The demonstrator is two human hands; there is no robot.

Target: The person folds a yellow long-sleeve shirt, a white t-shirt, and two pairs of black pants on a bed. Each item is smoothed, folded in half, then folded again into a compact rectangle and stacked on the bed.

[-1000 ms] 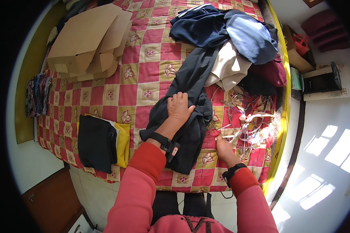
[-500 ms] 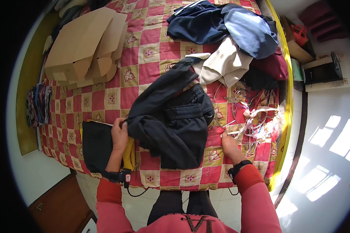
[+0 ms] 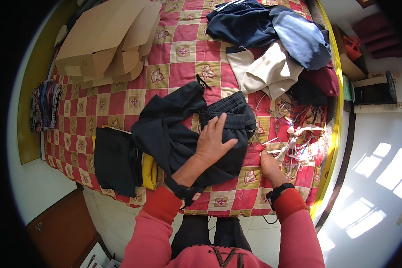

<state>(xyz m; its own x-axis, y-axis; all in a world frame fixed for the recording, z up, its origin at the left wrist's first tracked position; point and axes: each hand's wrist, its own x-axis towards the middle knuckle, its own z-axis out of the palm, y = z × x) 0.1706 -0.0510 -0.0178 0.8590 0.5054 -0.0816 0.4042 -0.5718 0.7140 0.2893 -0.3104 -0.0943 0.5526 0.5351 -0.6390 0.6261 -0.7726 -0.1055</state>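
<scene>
Left hand [image 3: 213, 140] flat and spread wide on the dark trousers [image 3: 196, 134], palm pressing, nothing gripped; trousers folded over once into a rough bundle, waistband just beyond the fingertips, one leg end trailing away to the far left of the palm. Right hand [image 3: 269, 161] just right of that bundle, fingers pinched closed at the near edge of a tangle of wire hangers [image 3: 290, 143]; cannot tell exactly which strand is held. Judging by how things lie: fold part done, not yet squared. Beside the left wrist, a finished stack [image 3: 120, 161], black piece over yellow. Still unfolded further out past the fingertips: cream garment [image 3: 265, 71], navy top [image 3: 241, 24], blue piece [image 3: 299, 40], maroon one [image 3: 321, 80]. Far left beyond the stack, flattened brown cardboard boxes [image 3: 105, 40], plain, one small pale label on the near face. Off the right bed edge, a brown carton [image 3: 348, 67] and a black framed panel [image 3: 375, 94] on the floor.
</scene>
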